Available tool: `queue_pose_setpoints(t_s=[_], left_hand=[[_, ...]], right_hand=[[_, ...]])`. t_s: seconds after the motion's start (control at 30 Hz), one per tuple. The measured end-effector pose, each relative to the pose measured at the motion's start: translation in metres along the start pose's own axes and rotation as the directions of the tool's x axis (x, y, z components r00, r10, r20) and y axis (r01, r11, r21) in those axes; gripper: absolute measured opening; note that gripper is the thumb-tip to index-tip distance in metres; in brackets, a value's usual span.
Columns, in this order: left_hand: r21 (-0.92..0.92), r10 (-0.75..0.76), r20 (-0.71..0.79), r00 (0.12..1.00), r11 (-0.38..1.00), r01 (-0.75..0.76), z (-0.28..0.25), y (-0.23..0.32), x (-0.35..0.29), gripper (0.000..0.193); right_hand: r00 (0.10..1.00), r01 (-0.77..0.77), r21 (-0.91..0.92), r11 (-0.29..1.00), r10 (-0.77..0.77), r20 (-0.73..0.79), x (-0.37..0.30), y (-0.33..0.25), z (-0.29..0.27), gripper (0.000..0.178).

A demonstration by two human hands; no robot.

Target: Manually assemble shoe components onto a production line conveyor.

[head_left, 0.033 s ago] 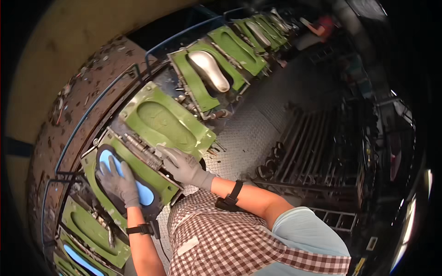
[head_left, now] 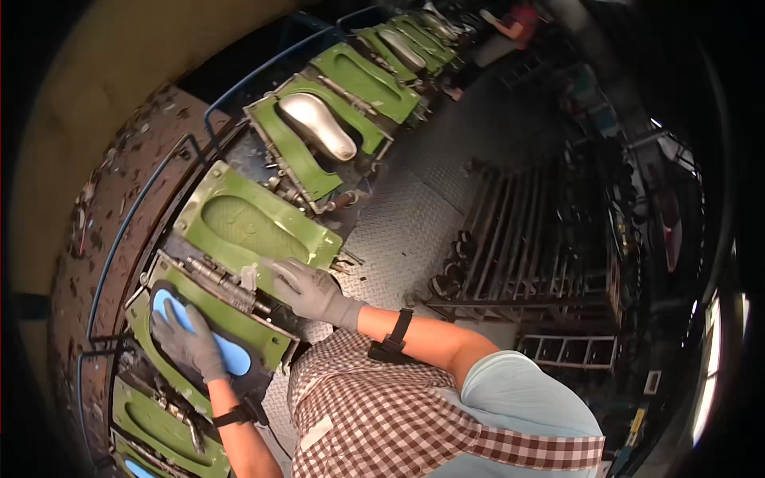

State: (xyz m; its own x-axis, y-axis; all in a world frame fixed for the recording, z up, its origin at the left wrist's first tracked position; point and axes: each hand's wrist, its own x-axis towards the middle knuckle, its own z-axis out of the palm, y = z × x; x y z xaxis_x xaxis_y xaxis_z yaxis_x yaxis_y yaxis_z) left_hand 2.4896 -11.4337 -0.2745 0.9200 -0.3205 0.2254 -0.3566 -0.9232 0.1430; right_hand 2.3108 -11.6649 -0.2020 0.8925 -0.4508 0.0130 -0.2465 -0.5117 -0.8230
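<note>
My left hand [head_left: 188, 342], in a grey glove, lies flat with its fingers spread on a blue sole-shaped piece [head_left: 231, 357]. That piece sits inside a dark, shoe-shaped rim [head_left: 256, 374] on an open green mould [head_left: 247, 331]; the hand covers its middle. My right hand [head_left: 307, 293], gloved alike, is over the gap between this mould and a neighbouring green mould [head_left: 249, 227] with a textured sole hollow. Its fingers are stretched out beside the metal hinge rod [head_left: 227, 285], with nothing visible in them. Whether the fingertips touch the mould, I cannot tell.
More green moulds [head_left: 366, 84] run in a curved row, one bearing a shiny metal foot form [head_left: 317, 126]. A blue rail [head_left: 147, 195] runs behind them. Right of the metal floor [head_left: 398, 231] stands a dark rack [head_left: 518, 239]. Another person [head_left: 510, 36] is far off.
The moulds have shifted left in the picture, the near ones also downward. My left hand has shifted with the blue piece, staying on it. My right hand has moved only slightly.
</note>
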Motion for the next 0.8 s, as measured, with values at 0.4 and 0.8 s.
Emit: queue_pose_setpoints(t_s=[0.4,0.8], left_hand=[[-0.133,0.380,-0.350,0.856,0.885,-0.447,-0.087,0.214,-0.007,0.049],[-0.880,0.827,-0.309,0.470,-0.062,-0.470,-0.115,0.714,-0.147,0.055]], right_hand=[[0.346,-0.913,-0.361,-0.188,0.109,-0.932,-0.335,0.226,-0.440,0.042],[0.073,-0.720,-0.602,-0.345,0.825,-0.561,-0.497,0.198,-0.460,0.014]])
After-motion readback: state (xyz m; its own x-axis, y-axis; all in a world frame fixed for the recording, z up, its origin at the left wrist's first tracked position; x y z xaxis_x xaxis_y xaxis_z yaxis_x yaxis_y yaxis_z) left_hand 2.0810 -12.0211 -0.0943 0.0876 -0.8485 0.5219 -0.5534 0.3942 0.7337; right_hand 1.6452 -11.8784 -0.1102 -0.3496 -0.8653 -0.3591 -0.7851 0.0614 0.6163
